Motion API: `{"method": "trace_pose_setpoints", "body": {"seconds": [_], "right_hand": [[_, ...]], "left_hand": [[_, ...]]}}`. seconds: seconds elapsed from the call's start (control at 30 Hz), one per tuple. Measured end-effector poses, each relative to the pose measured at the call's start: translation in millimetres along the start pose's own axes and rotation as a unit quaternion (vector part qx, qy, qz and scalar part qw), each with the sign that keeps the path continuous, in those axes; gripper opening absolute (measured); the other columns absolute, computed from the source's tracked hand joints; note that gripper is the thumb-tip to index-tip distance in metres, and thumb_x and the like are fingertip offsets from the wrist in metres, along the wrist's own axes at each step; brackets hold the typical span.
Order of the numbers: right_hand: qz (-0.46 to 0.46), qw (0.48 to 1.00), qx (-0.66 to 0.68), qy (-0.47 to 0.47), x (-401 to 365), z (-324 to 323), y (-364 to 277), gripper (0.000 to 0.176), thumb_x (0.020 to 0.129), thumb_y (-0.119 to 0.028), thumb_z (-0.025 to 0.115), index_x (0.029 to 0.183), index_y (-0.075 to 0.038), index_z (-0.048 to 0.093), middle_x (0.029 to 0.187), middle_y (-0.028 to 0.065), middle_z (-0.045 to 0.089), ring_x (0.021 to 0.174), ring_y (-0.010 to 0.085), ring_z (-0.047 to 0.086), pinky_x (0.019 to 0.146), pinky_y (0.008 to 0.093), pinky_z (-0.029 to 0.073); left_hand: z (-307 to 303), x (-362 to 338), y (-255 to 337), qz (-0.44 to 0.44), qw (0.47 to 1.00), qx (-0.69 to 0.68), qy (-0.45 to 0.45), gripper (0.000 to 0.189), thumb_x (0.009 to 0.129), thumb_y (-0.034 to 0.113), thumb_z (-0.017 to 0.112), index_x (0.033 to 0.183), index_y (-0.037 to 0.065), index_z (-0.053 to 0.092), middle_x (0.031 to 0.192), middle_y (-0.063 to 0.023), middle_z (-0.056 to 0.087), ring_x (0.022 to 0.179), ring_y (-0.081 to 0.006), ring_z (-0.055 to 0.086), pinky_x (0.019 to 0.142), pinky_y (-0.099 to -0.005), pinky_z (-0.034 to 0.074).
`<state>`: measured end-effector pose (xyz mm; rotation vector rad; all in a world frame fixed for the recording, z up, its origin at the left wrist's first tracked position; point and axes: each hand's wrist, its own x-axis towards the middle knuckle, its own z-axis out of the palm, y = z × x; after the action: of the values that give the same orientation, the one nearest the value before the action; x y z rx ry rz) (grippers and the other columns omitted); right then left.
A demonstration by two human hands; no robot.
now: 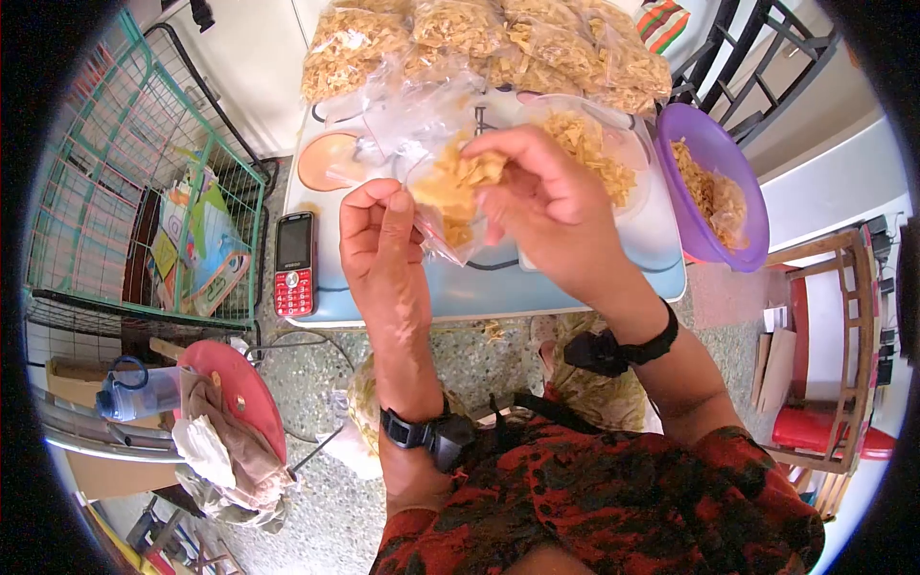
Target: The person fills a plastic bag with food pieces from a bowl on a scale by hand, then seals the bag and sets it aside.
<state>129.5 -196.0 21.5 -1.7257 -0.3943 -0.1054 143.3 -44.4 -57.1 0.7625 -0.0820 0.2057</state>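
- The far edge cuts off the tops of the filled bags (455, 31).
- The right hand (548, 192) hides part of the plate (640, 158) and some of its own fingers.
- Lettering on the phone (295, 264) is too small to read.
- The near edge cuts off the shirt (623, 489).
- The tabletop (393, 292) and shirt partly hide the legs (599, 393).

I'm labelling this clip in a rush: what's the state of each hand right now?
Left hand: closed, pinching the edge of a clear zip bag.
Right hand: closed, fingers gripping yellow chips at the bag.
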Motion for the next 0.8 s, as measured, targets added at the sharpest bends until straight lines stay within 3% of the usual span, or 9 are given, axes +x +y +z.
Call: {"method": "trace_pose_setpoints", "body": {"seconds": [0.03, 0.13, 0.23, 0.43, 0.63, 0.73, 0.8], "right_hand": [[-0.01, 0.997, -0.072, 0.004, 2, 4, 10, 0.025, 0.087, -0.005, 0.059, 0.111, -0.004, 0.055, 0.091, 0.0096, 0.063, 0.081, 0.0168, 0.066, 0.068, 0.0295, 0.053], [-0.086, 0.976, -0.201, -0.014, 5, 8, 15, 0.023, 0.084, -0.005, 0.06, 0.107, -0.004, 0.056, 0.089, 0.0143, 0.062, 0.081, 0.027, 0.066, 0.068, 0.0349, 0.052], [-0.069, 0.966, -0.243, -0.052, 6, 9, 17, 0.023, 0.084, -0.003, 0.064, 0.106, -0.005, 0.059, 0.084, 0.0058, 0.06, 0.067, 0.013, 0.057, 0.06, 0.0277, 0.046], [-0.054, 0.939, -0.306, -0.148, 8, 9, 13, 0.02, 0.083, -0.009, 0.062, 0.101, -0.003, 0.057, 0.086, 0.0154, 0.061, 0.074, 0.0334, 0.06, 0.066, 0.0369, 0.047], [-0.076, 0.898, -0.366, -0.23, 16, 5, 10, 0.014, 0.081, -0.01, 0.057, 0.092, -0.003, 0.055, 0.078, 0.0171, 0.059, 0.076, 0.0385, 0.058, 0.064, 0.045, 0.044], [-0.076, 0.865, -0.435, -0.237, 19, 3, 4, 0.01, 0.081, -0.01, 0.055, 0.088, -0.003, 0.054, 0.076, 0.0171, 0.058, 0.075, 0.039, 0.057, 0.063, 0.0472, 0.043], [-0.091, 0.873, -0.428, -0.217, 20, 3, 8, 0.014, 0.081, -0.01, 0.056, 0.093, -0.003, 0.054, 0.076, 0.0173, 0.058, 0.074, 0.0388, 0.057, 0.063, 0.0457, 0.043]], "left_hand": [[1, 0, 1, 0.003, 1.0, -0.005, 0.0, 0.013, 0.093, 0.007, 0.059, 0.106, 0.006, 0.056, 0.097, -0.0036, 0.062, 0.086, -0.011, 0.06, 0.076, -0.026, 0.05], [5, 0, 7, -0.003, 1.0, 0.017, 0.025, 0.014, 0.093, 0.011, 0.062, 0.105, 0.008, 0.056, 0.087, 0.0035, 0.058, 0.069, -0.002, 0.049, 0.059, -0.0166, 0.036], [2, 0, 10, -0.012, 0.999, 0.027, 0.022, 0.014, 0.093, 0.01, 0.062, 0.106, 0.007, 0.056, 0.087, 0.0034, 0.058, 0.07, -0.0021, 0.048, 0.059, -0.0171, 0.037], [4, -1, 12, 0.0, 0.999, 0.032, 0.041, 0.014, 0.093, 0.009, 0.061, 0.105, 0.005, 0.055, 0.086, 0.0025, 0.057, 0.07, -0.0031, 0.05, 0.06, -0.0183, 0.039], [2, -4, 10, -0.006, 0.996, 0.088, -0.007, 0.013, 0.092, 0.008, 0.06, 0.104, 0.007, 0.056, 0.084, 0.0025, 0.058, 0.068, -0.0044, 0.05, 0.058, -0.0188, 0.038], [5, -6, 9, 0.002, 0.991, 0.136, -0.014, 0.012, 0.092, 0.008, 0.061, 0.103, 0.006, 0.056, 0.079, 0.0025, 0.057, 0.065, -0.0041, 0.049, 0.057, -0.019, 0.037], [5, -4, 11, 0.013, 0.991, 0.133, -0.01, 0.011, 0.092, 0.009, 0.061, 0.102, 0.006, 0.056, 0.078, 0.0022, 0.056, 0.064, -0.004, 0.048, 0.055, -0.0188, 0.037]]}}
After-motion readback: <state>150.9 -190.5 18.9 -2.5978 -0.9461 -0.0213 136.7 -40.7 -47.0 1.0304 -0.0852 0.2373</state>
